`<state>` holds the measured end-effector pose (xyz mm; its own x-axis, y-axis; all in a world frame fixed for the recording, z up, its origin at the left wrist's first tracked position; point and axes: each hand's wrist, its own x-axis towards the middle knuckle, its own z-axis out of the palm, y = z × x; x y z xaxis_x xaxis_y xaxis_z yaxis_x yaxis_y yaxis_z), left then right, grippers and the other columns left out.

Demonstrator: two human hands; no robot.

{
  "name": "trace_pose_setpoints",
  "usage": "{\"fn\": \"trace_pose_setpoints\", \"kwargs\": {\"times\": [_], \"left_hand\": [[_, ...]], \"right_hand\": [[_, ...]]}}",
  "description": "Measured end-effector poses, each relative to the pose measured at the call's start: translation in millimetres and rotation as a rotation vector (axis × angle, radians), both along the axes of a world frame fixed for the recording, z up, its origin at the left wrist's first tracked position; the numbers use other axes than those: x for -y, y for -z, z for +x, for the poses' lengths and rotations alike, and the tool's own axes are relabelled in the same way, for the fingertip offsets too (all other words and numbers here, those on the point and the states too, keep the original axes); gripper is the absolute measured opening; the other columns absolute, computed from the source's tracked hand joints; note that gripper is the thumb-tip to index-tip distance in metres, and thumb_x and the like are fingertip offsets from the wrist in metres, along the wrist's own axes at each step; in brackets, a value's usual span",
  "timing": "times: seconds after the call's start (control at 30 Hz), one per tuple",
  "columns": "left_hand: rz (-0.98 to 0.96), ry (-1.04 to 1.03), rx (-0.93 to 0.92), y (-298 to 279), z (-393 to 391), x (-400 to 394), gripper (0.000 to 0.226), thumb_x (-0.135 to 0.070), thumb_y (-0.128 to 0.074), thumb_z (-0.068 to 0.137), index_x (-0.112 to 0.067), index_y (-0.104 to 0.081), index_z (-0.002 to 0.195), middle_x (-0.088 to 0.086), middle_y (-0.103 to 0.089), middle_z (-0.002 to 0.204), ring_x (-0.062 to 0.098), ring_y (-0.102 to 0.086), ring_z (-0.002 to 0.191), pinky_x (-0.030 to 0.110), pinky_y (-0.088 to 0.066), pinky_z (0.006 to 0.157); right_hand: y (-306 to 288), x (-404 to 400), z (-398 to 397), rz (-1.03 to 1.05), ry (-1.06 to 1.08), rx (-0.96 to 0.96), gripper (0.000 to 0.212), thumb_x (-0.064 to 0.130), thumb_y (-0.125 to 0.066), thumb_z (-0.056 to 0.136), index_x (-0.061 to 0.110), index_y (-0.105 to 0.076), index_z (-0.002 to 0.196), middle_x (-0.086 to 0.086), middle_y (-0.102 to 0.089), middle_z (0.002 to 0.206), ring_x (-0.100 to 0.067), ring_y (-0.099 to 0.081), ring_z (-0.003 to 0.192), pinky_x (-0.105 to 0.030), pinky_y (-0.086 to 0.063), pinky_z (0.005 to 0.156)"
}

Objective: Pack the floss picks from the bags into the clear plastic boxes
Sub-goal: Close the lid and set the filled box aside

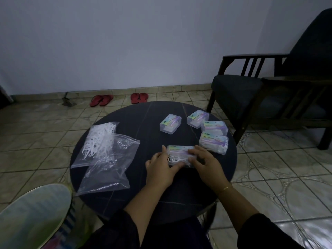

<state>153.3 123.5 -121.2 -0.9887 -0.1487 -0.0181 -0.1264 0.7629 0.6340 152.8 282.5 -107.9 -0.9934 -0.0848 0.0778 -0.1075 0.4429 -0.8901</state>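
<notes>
A clear plastic box (179, 153) with white floss picks inside lies on the round dark table (143, 123) in front of me. My left hand (161, 168) grips its left end, thumb at the near edge and a finger along the far edge. My right hand (206, 164) holds its right end, fingers curled over the lid. Several more labelled clear boxes (213, 141) lie to the right and behind. On the left, a clear bag (100, 141) holds a heap of white floss picks. A second clear bag (107, 169) lies over its near corner and looks nearly empty.
A dark armchair (269, 90) stands close behind the table on the right. Two pairs of red sandals (101, 100) lie on the tiled floor by the wall. A pale rounded object (32, 212) fills the lower left corner.
</notes>
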Motion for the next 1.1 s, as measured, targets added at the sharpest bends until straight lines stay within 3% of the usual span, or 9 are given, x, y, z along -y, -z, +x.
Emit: {"fn": "trace_pose_setpoints", "kwargs": {"times": [0.23, 0.37, 0.47, 0.6, 0.77, 0.9, 1.0, 1.1], "left_hand": [[0.065, -0.026, -0.02, 3, -2, 2, 0.093, -0.065, -0.064, 0.075, -0.026, -0.024, 0.15, 0.002, -0.036, 0.148, 0.026, -0.03, 0.132, 0.025, -0.021, 0.101], [0.15, -0.024, -0.099, 1, 2, 2, 0.101, -0.059, -0.069, 0.075, -0.029, -0.011, 0.152, -0.002, -0.045, 0.144, 0.019, -0.035, 0.133, 0.024, -0.018, 0.103], [0.052, 0.022, -0.112, -4, 7, 0, 0.085, -0.056, -0.06, 0.083, -0.038, -0.011, 0.15, 0.002, -0.041, 0.145, 0.019, -0.033, 0.131, 0.028, -0.021, 0.105], [-0.143, 0.064, -0.105, -8, 9, -4, 0.079, -0.056, -0.048, 0.091, -0.026, -0.009, 0.153, 0.002, -0.033, 0.15, 0.018, -0.029, 0.135, 0.033, -0.019, 0.109], [-0.229, 0.089, -0.122, -5, 6, -2, 0.079, -0.057, -0.043, 0.093, -0.022, -0.005, 0.153, 0.001, -0.031, 0.152, 0.016, -0.031, 0.135, 0.035, -0.022, 0.108], [-0.288, 0.089, -0.163, 0, 1, 0, 0.075, -0.056, -0.041, 0.094, -0.024, -0.009, 0.153, 0.001, -0.02, 0.155, 0.018, -0.026, 0.138, 0.035, -0.025, 0.108], [-0.258, 0.055, -0.234, -2, -7, -2, 0.067, -0.048, -0.05, 0.093, -0.024, -0.023, 0.15, 0.001, -0.029, 0.141, 0.017, -0.039, 0.123, 0.03, -0.035, 0.1], [-0.201, 0.042, -0.24, -6, -24, -5, 0.057, -0.038, -0.054, 0.093, -0.024, -0.034, 0.145, 0.0, -0.034, 0.138, 0.017, -0.045, 0.118, 0.03, -0.041, 0.096]], "right_hand": [[-3, 1, 5, 0.055, 0.016, -0.018, 0.031, 0.018, -0.057, 0.094, 0.024, -0.061, 0.124, 0.003, -0.038, 0.149, -0.01, -0.039, 0.132, -0.014, -0.028, 0.1], [-4, 3, 7, 0.11, 0.006, -0.032, 0.031, 0.017, -0.058, 0.093, 0.024, -0.061, 0.123, 0.005, -0.038, 0.149, -0.01, -0.04, 0.132, -0.013, -0.028, 0.1], [-4, 5, 8, 0.175, 0.016, -0.055, 0.032, 0.016, -0.057, 0.094, 0.026, -0.06, 0.124, 0.005, -0.037, 0.15, -0.011, -0.04, 0.133, -0.016, -0.028, 0.103], [-3, 8, 9, 0.236, 0.012, -0.078, 0.034, 0.016, -0.055, 0.095, 0.026, -0.058, 0.127, 0.002, -0.035, 0.151, -0.011, -0.038, 0.135, -0.012, -0.024, 0.101], [-1, 11, 7, 0.319, -0.002, -0.118, 0.034, 0.018, -0.053, 0.096, 0.025, -0.056, 0.13, 0.0, -0.034, 0.152, -0.012, -0.034, 0.137, -0.013, -0.021, 0.101], [0, 13, 5, 0.611, 0.011, -0.249, 0.037, 0.026, -0.048, 0.098, 0.026, -0.051, 0.134, -0.001, -0.037, 0.149, -0.019, -0.035, 0.136, -0.031, -0.026, 0.107], [-11, 14, -6, 0.875, -0.011, -0.319, 0.039, 0.034, -0.043, 0.098, 0.028, -0.046, 0.136, 0.003, -0.038, 0.147, -0.021, -0.029, 0.137, -0.04, -0.024, 0.105], [-21, 17, -24, 0.99, -0.04, -0.287, 0.042, 0.034, -0.042, 0.097, 0.028, -0.038, 0.139, 0.0, -0.028, 0.152, -0.024, -0.016, 0.141, -0.044, -0.02, 0.108]]}}
